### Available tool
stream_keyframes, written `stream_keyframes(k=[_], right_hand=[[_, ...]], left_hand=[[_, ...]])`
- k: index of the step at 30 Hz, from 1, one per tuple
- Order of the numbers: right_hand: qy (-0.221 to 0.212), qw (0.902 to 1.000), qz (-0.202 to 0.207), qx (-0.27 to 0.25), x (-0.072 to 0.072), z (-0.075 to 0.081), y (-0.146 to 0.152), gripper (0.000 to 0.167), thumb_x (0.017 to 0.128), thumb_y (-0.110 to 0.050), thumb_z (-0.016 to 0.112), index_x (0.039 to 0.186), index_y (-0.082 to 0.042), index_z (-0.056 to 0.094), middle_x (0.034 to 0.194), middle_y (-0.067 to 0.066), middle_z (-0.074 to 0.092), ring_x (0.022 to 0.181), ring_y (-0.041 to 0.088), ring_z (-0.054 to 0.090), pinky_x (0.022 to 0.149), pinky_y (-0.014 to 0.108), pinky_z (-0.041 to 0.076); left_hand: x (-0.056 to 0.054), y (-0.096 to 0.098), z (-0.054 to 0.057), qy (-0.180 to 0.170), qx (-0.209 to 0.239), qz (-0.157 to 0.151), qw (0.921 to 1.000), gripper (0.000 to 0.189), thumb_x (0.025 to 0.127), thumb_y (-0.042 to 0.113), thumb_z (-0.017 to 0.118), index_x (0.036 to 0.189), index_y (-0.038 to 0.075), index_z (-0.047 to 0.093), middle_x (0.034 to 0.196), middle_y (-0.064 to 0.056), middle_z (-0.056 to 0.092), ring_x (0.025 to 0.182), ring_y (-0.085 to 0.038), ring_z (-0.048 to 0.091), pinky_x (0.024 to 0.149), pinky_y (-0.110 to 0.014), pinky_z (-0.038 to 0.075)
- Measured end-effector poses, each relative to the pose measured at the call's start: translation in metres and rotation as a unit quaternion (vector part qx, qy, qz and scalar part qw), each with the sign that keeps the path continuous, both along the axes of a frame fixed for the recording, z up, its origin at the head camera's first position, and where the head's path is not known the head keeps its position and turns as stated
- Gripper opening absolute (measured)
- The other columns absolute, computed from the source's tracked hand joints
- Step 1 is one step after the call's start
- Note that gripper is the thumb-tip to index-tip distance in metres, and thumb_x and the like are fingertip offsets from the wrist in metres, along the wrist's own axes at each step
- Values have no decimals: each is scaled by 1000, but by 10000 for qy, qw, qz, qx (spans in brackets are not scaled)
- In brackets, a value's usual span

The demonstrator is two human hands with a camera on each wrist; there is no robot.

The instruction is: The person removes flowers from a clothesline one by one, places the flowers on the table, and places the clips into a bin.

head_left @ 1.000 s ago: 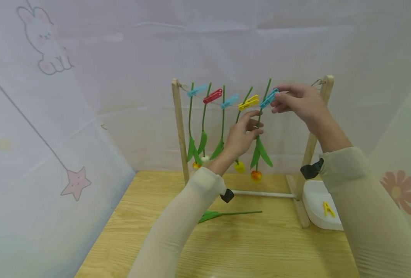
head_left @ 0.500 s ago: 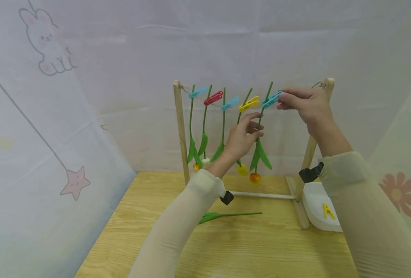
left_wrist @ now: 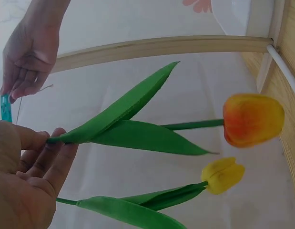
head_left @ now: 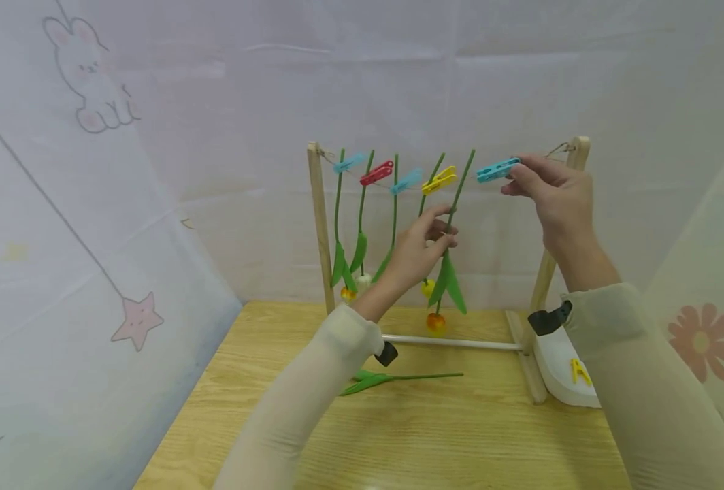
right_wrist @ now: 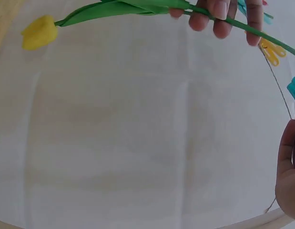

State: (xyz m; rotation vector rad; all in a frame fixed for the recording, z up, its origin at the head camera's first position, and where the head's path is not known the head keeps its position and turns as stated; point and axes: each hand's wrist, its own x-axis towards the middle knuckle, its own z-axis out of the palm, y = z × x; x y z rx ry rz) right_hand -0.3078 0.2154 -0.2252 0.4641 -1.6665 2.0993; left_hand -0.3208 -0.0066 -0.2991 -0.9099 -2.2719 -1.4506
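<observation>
My left hand (head_left: 420, 248) pinches the green stem of an orange tulip (head_left: 436, 322), which hangs head down and slightly tilted. In the left wrist view, the thumb and fingers meet on the stem just above the leaves. My right hand (head_left: 561, 197) pinches a blue clothespin (head_left: 497, 170) to the right of the stem's upper end, apart from it. Left of my left hand, a yellow clothespin (head_left: 439, 180), a red clothespin (head_left: 377, 173) and two light blue ones clip other tulips to a thin string. One of these is a yellow tulip (left_wrist: 223, 175).
The string runs between two wooden posts (head_left: 319, 224) joined low down by a white rod (head_left: 460, 342). Another green-stemmed flower (head_left: 426, 376) lies on the wooden table (head_left: 460, 442), its head hidden by my left sleeve. At right, a white tray (head_left: 554, 371) holds a yellow clothespin (head_left: 580, 372).
The blue clothespin has come off the orange tulip's stem and moved right with my right hand. My left hand and the tulip have shifted slightly left and down.
</observation>
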Motion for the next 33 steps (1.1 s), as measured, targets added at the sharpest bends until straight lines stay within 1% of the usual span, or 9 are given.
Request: stream_keyframes(k=[3, 5, 9, 14, 19, 22, 26, 30, 33], right_hand=[[274, 9995, 80, 148, 1, -7, 2, 32, 91, -12, 76, 118, 5, 72, 98, 4, 71, 70, 13, 72, 91, 22, 56], [458, 9987, 169, 173, 1, -12, 3, 31, 94, -9, 73, 120, 7, 70, 99, 5, 70, 70, 14, 72, 86, 21, 57], [668, 9970, 275, 287, 3, -21, 7, 27, 95, -7, 70, 118, 7, 69, 96, 6, 72, 71, 16, 71, 84, 22, 58], [706, 9961, 347, 393, 7, -35, 12, 24, 95, -5, 69, 117, 5, 70, 92, 4, 74, 69, 15, 71, 82, 22, 58], [708, 9953, 405, 526, 10, -52, 16, 25, 96, -3, 68, 119, 6, 69, 94, 3, 75, 69, 14, 71, 82, 21, 58], [700, 9951, 524, 456, 13, -62, 19, 26, 97, -1, 66, 121, 7, 68, 94, 3, 75, 69, 14, 71, 82, 21, 58], [682, 9954, 619, 255, 15, -74, 25, 25, 97, 2, 63, 122, 8, 67, 93, 3, 75, 69, 14, 70, 79, 22, 58], [608, 9967, 528, 123, 18, -85, 31, 27, 98, 4, 61, 123, 12, 64, 96, 4, 75, 70, 15, 70, 79, 23, 58], [574, 9976, 396, 55, 22, -93, 35, 28, 97, 5, 61, 123, 14, 63, 95, 5, 74, 69, 16, 70, 80, 23, 58]], left_hand=[[3, -4, -1, -36, -96, -23, 9999, 46, 101, 5, 61, 146, 8, 50, 112, -8, 73, 94, -12, 72, 76, -21, 58], [5, -6, -1, -40, -168, -62, 9998, 46, 101, 5, 61, 145, 7, 52, 114, -9, 73, 95, -13, 72, 77, -21, 58], [9, -10, -4, 63, -309, -135, 9994, 45, 100, 4, 61, 145, 4, 53, 116, -11, 73, 96, -15, 73, 81, -23, 58], [13, -15, -7, 234, -505, -154, 9983, 45, 100, 1, 61, 144, 4, 53, 116, -12, 74, 95, -16, 73, 81, -26, 59], [19, -21, -11, 298, -655, -221, 9972, 44, 99, -1, 62, 142, 3, 55, 115, -11, 74, 96, -17, 74, 83, -21, 58], [22, -24, -13, 350, -729, -234, 9965, 43, 99, -1, 62, 142, 3, 55, 115, -11, 74, 96, -17, 74, 84, -18, 57], [25, -27, -17, 503, -796, -203, 9954, 43, 99, 0, 62, 141, 4, 56, 114, -11, 74, 96, -17, 74, 78, -17, 57], [27, -28, -20, 663, -869, -242, 9937, 40, 98, -1, 63, 138, 3, 58, 113, -10, 75, 95, -18, 74, 76, -16, 57], [29, -30, -24, 613, -920, -347, 9933, 39, 98, -2, 62, 137, 3, 59, 114, -10, 74, 95, -19, 74, 77, -16, 57]])
